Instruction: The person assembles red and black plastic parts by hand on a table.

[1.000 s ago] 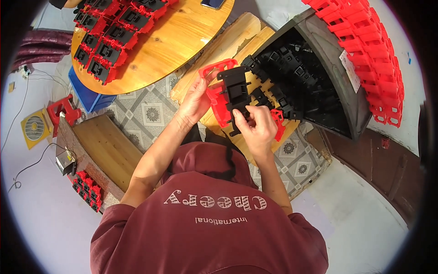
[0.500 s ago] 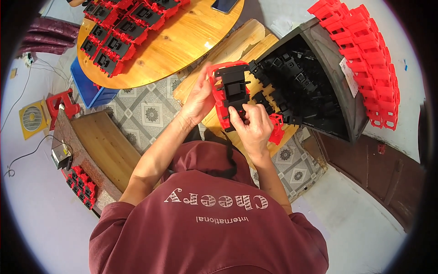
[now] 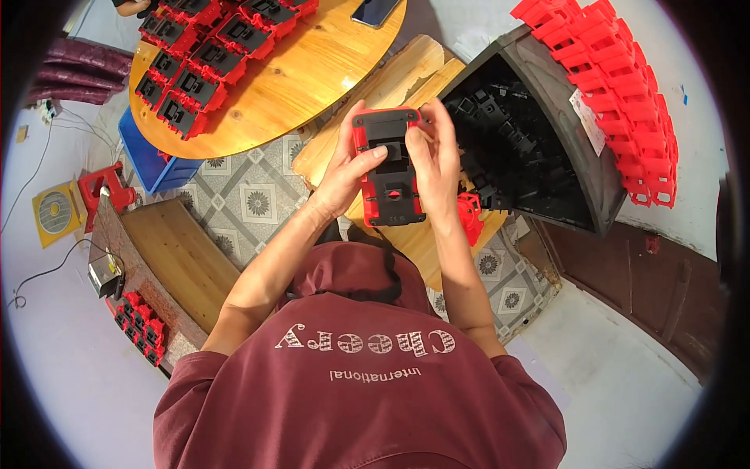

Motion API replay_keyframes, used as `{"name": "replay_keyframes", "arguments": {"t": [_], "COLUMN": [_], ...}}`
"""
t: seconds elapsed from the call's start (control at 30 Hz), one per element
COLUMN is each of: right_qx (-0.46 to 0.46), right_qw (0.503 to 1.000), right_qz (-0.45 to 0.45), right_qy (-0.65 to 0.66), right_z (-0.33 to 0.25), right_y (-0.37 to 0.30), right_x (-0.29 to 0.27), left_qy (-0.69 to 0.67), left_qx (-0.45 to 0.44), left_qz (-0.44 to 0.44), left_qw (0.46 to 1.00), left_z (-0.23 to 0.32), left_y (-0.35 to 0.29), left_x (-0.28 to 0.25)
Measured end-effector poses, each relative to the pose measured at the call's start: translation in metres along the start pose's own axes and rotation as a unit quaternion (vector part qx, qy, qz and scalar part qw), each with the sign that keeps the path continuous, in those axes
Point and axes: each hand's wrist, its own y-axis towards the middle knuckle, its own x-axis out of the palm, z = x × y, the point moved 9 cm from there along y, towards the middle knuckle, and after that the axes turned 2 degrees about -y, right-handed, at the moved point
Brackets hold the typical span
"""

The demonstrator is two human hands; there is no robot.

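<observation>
Red-and-black unit point(image 3: 394, 177), one, oblong: black face, raised blocks, small red patch toward its near end, red casing along the edges; raised over the wooden bench point(image 3: 406, 82) | your left hand point(image 3: 337, 181) and right hand point(image 3: 437, 168): clamped on its opposite sides | right: black bin point(image 3: 576, 168), loose black parts point(image 3: 488, 105) | far left: round table point(image 3: 281, 90), rows of similar units point(image 3: 195, 86)

I look through one head-worn fisheye, steeply down from close above the maroon shirt point(image 3: 359, 410) at six o'clock, facing the left hand point(image 3: 339, 181) and right hand point(image 3: 437, 164) near twelve.
</observation>
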Motion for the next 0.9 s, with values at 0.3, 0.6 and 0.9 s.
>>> {"name": "replay_keyframes", "arguments": {"t": [0.3, 0.6, 0.9], "right_qx": [-0.358, -0.353, -0.328], "right_qw": [0.875, 0.875, 0.91], "right_qz": [-0.085, -0.063, -0.055], "right_qy": [-0.314, -0.326, -0.248], "right_z": [-0.055, -0.057, -0.052], "right_y": [-0.047, -0.054, -0.045], "right_x": [0.021, 0.024, 0.016], "left_qy": [-0.013, -0.011, -0.005], "left_qx": [0.041, 0.051, 0.027], "left_qz": [0.044, 0.037, 0.029], "left_qw": [0.998, 0.998, 0.999], "left_z": [0.018, 0.017, 0.018], "left_y": [0.006, 0.007, 0.008], "left_x": [-0.008, -0.004, -0.002]}}
